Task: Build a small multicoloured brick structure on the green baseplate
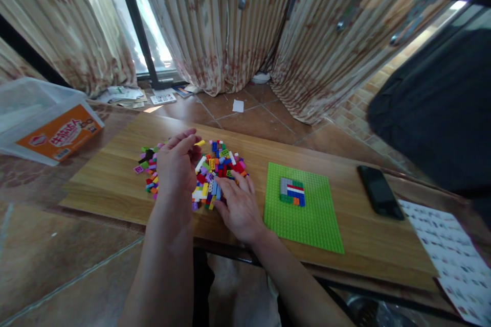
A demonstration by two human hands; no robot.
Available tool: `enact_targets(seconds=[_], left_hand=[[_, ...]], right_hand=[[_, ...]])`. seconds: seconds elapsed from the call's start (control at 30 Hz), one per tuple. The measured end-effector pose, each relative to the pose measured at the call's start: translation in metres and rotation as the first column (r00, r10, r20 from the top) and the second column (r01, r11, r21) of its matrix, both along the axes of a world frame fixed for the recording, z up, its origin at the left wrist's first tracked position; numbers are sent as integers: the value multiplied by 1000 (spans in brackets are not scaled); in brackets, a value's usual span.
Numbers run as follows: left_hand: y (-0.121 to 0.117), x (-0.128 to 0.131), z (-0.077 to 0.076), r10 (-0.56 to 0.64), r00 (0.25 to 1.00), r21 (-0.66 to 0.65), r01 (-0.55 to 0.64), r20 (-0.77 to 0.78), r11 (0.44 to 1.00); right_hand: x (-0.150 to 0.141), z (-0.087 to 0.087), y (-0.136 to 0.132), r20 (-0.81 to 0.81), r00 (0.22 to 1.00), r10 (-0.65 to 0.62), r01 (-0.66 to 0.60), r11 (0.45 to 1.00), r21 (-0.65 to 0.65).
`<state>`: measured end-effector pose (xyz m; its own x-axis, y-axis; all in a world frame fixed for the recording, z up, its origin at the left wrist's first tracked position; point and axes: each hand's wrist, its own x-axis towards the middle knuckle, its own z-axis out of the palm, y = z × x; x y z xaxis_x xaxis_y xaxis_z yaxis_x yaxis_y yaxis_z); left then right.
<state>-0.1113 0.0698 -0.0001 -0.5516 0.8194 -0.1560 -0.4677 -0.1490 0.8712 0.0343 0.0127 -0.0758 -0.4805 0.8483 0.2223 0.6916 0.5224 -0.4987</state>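
A pile of small toy building bricks (215,163) in many colours lies on the wooden board. Above its left part is my left hand (178,161), fingers curled together, with a yellow brick (200,143) at the fingertips. My right hand (240,207) rests at the pile's near right edge, fingers spread and touching bricks, including a light blue one (218,191). To the right lies a green studded baseplate (312,225). On it sits a flat patch of joined bricks (292,192) in grey, green, blue, red, white and orange.
A black phone (379,192) lies right of the baseplate, beside printed sheets (447,250). A clear plastic box (49,127) with an orange label stands at the left. The wooden board (111,163) carries the bricks. Curtains (230,25) hang behind, with papers on the tiled floor.
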Motion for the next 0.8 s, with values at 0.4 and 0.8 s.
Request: enact_targets(seconds=[0.4, 0.8], left_hand=[[-2, 22, -12, -361, 873, -136, 334, -329, 933], [-4, 95, -38, -562, 479, -210, 606, -674, 768]], right_hand=[[25, 14, 14, -528, 797, -294, 291, 952, -92], [68, 11, 20, -614, 736, -287, 252, 957, -146]])
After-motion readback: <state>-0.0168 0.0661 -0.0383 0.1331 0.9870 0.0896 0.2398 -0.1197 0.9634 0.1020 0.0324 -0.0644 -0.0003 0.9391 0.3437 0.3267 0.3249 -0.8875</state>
